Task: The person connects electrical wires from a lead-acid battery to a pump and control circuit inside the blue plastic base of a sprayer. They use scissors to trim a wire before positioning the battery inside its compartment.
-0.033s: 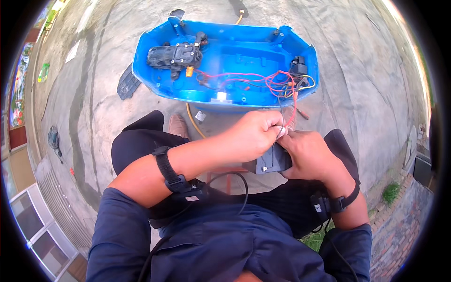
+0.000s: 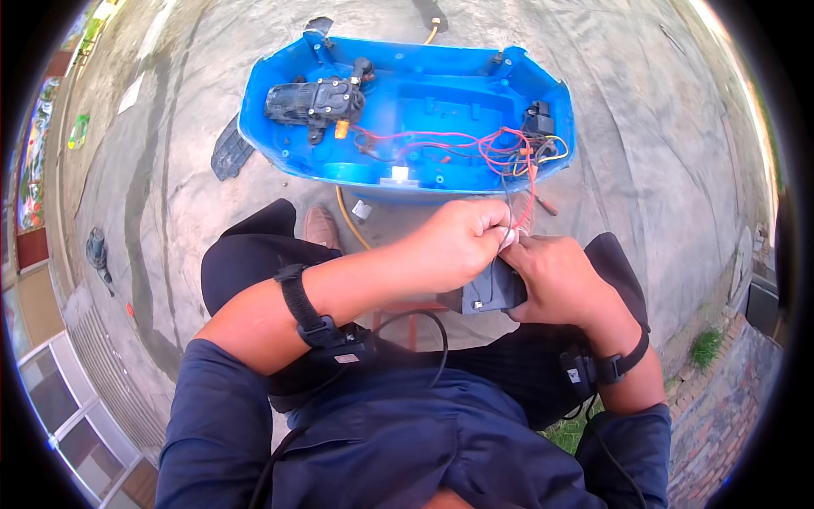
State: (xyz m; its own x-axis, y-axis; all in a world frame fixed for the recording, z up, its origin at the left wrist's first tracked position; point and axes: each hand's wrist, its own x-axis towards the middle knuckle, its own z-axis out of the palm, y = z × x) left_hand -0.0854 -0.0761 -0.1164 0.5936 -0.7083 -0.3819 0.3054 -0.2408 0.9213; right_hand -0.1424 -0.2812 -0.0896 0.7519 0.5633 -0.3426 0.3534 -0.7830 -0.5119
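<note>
My left hand (image 2: 462, 242) is closed in a pinch at the end of a red wire (image 2: 533, 188) and a dark wire (image 2: 508, 193). Both wires run down from a blue plastic housing (image 2: 381, 182) in front of me. My right hand (image 2: 561, 276) wraps the side of a dark grey block-shaped battery (image 2: 496, 293) between my knees, its thumb and fingertips meeting my left fingertips at the top. A small metal terminal shows on the battery's near end. The fingertips hide where the wires end.
Inside the housing sit a black pump motor (image 2: 314, 102), a black switch part (image 2: 538, 119) and tangled wires. A yellow hose (image 2: 346, 216) passes below it. A screwdriver (image 2: 547, 206) lies on the ground sheet, a dark flat piece (image 2: 231, 151) beside the housing, and a dark tool (image 2: 98, 254) far left.
</note>
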